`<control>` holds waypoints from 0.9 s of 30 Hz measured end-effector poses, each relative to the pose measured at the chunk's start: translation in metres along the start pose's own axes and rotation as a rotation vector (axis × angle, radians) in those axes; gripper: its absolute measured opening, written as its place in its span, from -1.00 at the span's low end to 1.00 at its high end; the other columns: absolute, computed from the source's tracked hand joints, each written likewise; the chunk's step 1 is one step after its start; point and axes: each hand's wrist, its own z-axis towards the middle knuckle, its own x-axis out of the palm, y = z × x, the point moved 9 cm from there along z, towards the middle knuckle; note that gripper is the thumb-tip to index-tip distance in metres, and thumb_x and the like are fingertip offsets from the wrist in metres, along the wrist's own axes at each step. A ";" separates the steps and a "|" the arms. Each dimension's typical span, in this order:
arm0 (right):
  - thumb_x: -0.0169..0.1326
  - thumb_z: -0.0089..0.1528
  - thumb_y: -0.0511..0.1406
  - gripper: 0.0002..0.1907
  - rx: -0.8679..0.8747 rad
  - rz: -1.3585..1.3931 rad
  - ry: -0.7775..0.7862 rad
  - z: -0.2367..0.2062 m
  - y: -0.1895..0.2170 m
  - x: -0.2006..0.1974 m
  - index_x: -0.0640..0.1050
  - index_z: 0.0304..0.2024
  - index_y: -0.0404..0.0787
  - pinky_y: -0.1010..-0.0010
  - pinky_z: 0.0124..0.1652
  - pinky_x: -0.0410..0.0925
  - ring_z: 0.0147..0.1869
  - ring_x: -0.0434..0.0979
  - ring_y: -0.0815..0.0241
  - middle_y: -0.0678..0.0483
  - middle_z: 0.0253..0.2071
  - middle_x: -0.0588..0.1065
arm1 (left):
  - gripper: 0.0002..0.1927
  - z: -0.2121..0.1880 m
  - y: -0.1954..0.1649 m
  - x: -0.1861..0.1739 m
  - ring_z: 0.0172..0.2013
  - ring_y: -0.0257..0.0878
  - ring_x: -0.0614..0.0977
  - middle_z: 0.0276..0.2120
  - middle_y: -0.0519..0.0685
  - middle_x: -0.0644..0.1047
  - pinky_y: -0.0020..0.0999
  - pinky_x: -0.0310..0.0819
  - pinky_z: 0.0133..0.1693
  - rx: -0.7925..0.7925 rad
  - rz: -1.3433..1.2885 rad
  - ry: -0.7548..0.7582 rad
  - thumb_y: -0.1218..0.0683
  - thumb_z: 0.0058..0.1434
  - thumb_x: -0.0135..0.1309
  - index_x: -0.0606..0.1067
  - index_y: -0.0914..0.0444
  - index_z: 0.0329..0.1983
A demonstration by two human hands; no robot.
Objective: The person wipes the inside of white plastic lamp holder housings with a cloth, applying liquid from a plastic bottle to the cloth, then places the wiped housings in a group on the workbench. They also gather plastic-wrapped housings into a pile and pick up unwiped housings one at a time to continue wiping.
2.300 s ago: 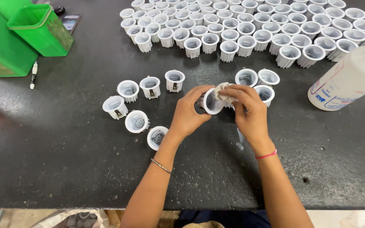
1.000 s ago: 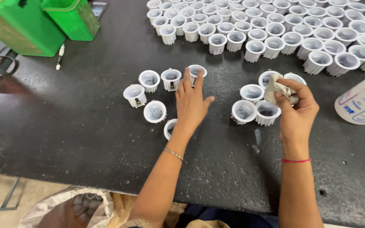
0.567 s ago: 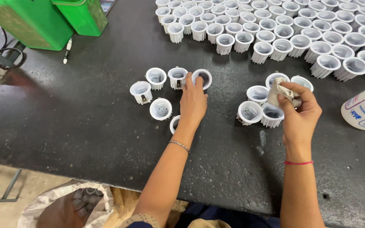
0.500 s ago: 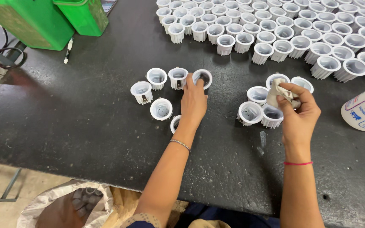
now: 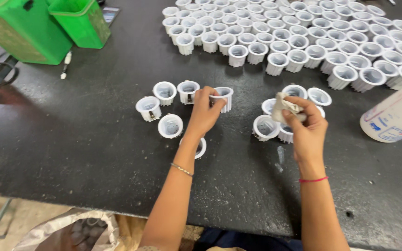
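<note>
My left hand (image 5: 204, 113) grips a white ribbed plastic housing (image 5: 224, 98) that stands on the black table (image 5: 70, 135), at the right end of a small cluster of similar housings (image 5: 165, 92). Another housing (image 5: 200, 148) lies partly hidden under my left wrist. My right hand (image 5: 306, 126) holds a crumpled pale cloth (image 5: 282, 107) above a second cluster of white housings (image 5: 264, 127). A thin bracelet is on my left wrist and a red band on my right.
Several rows of white housings (image 5: 298, 42) fill the far right of the table. A white bottle (image 5: 396, 116) lies at the right edge. Two green bins (image 5: 47, 25) and a pen (image 5: 64, 65) sit at the far left. A sack (image 5: 75, 230) is below the table's front edge.
My left hand left the housing both hands held, reached left to the small cluster and closed on its rightmost housing. My right hand kept the cloth over the right cluster.
</note>
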 end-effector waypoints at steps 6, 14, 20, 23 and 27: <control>0.13 0.26 -0.45 -0.70 0.189 0.324 0.054 -0.001 -0.005 0.012 0.57 0.06 -0.26 0.46 0.01 0.48 0.00 0.60 0.34 0.11 -0.04 0.58 | -0.34 -0.018 -0.064 0.006 -0.06 -0.17 0.58 0.04 0.04 0.43 -0.31 0.55 -0.10 0.184 -0.153 0.075 0.17 0.03 0.40 0.32 0.19 0.16; 0.16 0.35 -0.47 -0.72 -0.199 -0.339 -0.014 -0.015 0.041 0.023 0.60 0.12 -0.27 0.51 -0.07 0.38 0.02 0.51 0.32 0.08 0.02 0.53 | 0.07 -0.046 -0.110 0.038 0.17 -0.04 0.56 0.14 -0.05 0.59 -0.17 0.49 0.16 0.383 0.136 0.161 0.28 -0.09 0.37 0.16 0.03 0.50; 0.07 0.22 -0.59 -0.63 -0.367 -0.508 0.103 -0.029 0.067 0.047 0.60 0.05 -0.24 0.44 0.01 0.43 0.11 0.59 0.18 0.00 0.06 0.56 | 0.08 -0.051 -0.107 0.048 0.16 -0.03 0.54 0.09 -0.07 0.59 -0.16 0.48 0.16 0.370 0.211 0.212 0.29 -0.06 0.33 0.13 0.02 0.53; -0.02 0.15 -0.66 -0.58 -0.415 -0.504 0.248 -0.034 0.070 0.063 0.63 -0.04 -0.23 0.37 0.06 0.44 0.12 0.59 0.10 0.01 0.03 0.57 | 0.10 -0.049 -0.106 0.042 0.16 -0.04 0.56 0.10 -0.08 0.62 -0.17 0.49 0.15 0.399 0.203 0.185 0.27 -0.12 0.33 0.13 0.03 0.52; -0.07 0.13 -0.69 -0.56 -0.313 -0.487 0.351 -0.032 0.061 0.069 0.65 -0.14 -0.22 0.35 0.02 0.45 0.06 0.62 0.11 0.04 -0.04 0.59 | 0.07 -0.042 -0.098 0.037 0.14 -0.04 0.62 0.11 -0.03 0.62 -0.21 0.52 0.12 0.349 0.028 0.142 0.21 -0.03 0.43 0.12 0.05 0.51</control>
